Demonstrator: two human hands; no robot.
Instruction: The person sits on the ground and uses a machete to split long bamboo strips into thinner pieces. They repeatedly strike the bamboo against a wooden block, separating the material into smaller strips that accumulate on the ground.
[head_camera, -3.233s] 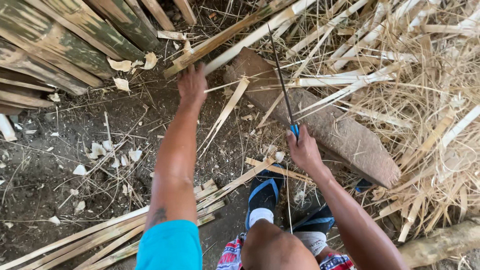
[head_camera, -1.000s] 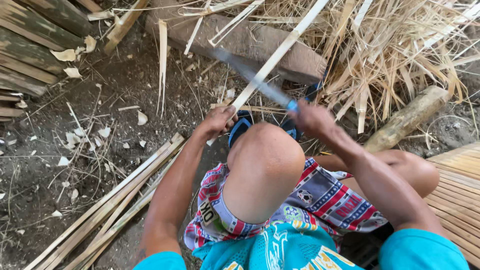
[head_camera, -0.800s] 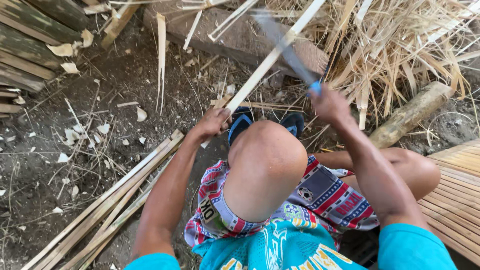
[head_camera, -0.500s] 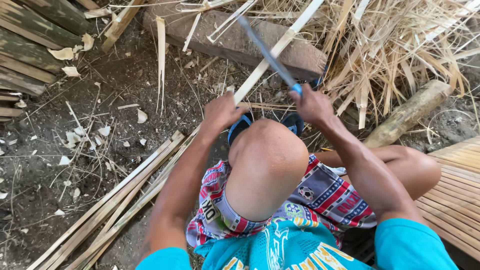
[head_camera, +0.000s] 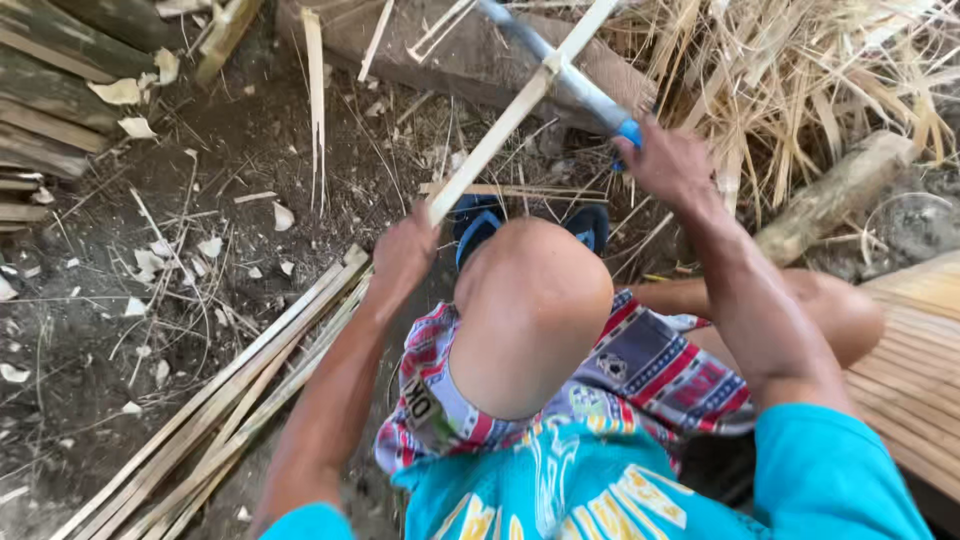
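Two hands: both are working on one bamboo strip (head_camera: 510, 125) in front of a raised bare knee (head_camera: 530, 300).
Left hand (head_camera: 405, 255): it is closing its fingers around the near end of the strip, holding it slanted up and away over the dirt ground (head_camera: 200, 200).
Right hand (head_camera: 670, 160): it is clenching the blue handle of a long knife (head_camera: 560, 70), the blade crossing the strip near the upper edge of the view.
Bamboo strip: pale and narrow, it is running from the left hand up toward the top edge, touching the blade where the two cross.
Chopping log (head_camera: 470, 60): it is lying on the ground beyond the strip.
Finished strips (head_camera: 240, 390): a bundle of long splints is lying on the ground at the lower left, beside the left forearm.
Shavings (head_camera: 830, 90): dry bamboo waste is piling up at the upper right.
Feet: blue sandals (head_camera: 480, 220) are showing just past the knee.
Woven mat (head_camera: 915, 360): it is lying at the right edge.
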